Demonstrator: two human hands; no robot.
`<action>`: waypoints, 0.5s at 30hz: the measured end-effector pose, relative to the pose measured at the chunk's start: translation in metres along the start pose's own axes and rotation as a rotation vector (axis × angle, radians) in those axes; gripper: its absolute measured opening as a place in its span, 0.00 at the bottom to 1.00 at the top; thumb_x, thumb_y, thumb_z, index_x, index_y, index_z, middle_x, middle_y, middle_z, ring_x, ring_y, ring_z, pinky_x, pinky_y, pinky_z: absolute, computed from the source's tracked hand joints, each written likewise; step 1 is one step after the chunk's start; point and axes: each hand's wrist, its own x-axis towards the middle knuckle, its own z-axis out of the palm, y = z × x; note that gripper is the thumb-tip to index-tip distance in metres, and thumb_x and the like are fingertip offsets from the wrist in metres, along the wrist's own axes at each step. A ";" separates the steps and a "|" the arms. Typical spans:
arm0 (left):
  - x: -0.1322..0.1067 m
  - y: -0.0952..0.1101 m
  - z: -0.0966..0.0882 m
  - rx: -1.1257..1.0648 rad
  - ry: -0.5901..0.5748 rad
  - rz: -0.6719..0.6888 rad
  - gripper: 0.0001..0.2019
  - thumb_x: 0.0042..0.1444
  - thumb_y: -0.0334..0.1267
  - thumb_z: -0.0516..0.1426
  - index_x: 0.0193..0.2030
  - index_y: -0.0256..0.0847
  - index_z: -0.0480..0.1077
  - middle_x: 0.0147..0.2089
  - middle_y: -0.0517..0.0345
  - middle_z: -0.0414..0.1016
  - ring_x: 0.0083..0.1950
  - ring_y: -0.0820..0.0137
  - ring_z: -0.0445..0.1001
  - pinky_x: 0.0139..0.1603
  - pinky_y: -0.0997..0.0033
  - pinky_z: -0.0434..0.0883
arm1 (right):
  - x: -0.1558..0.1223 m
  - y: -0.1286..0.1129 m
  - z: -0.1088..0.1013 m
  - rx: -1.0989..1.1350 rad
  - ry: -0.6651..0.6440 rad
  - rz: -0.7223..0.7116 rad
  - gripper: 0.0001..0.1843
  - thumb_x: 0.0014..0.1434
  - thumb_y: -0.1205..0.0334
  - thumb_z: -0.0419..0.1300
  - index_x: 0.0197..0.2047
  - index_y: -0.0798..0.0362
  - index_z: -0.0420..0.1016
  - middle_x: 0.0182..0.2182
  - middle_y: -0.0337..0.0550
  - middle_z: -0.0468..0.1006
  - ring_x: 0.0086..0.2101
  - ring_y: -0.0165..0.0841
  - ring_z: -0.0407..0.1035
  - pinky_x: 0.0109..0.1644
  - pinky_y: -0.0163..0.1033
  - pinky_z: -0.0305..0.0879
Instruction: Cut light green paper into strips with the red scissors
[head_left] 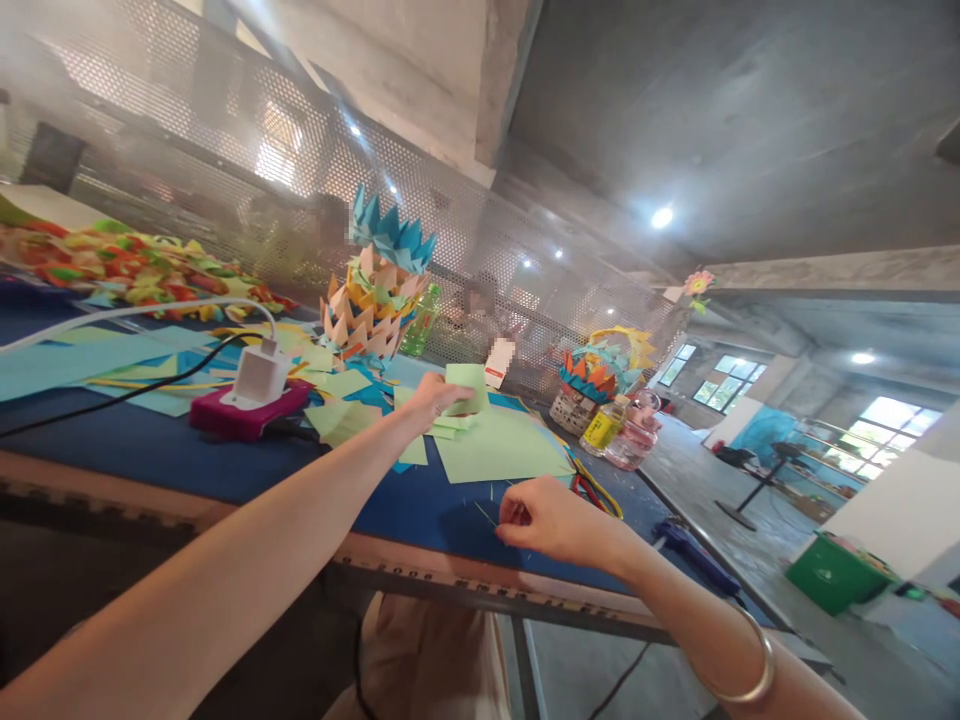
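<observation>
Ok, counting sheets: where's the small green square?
Head view, centre: the small green square is in the left hand, above the green paper stack, right of the origami basket.

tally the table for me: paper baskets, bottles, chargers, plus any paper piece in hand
folded paper baskets: 2
plastic bottles: 3
white charger: 1
green paper piece held by the left hand: 1
total: 7
</observation>
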 end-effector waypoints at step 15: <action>0.001 0.000 0.001 -0.071 -0.061 0.007 0.04 0.37 0.29 0.62 0.22 0.33 0.72 0.21 0.52 0.74 0.25 0.64 0.74 0.26 0.67 0.72 | 0.016 0.005 -0.016 0.067 -0.038 0.012 0.08 0.46 0.67 0.55 0.28 0.57 0.76 0.23 0.38 0.75 0.24 0.27 0.65 0.28 0.30 0.58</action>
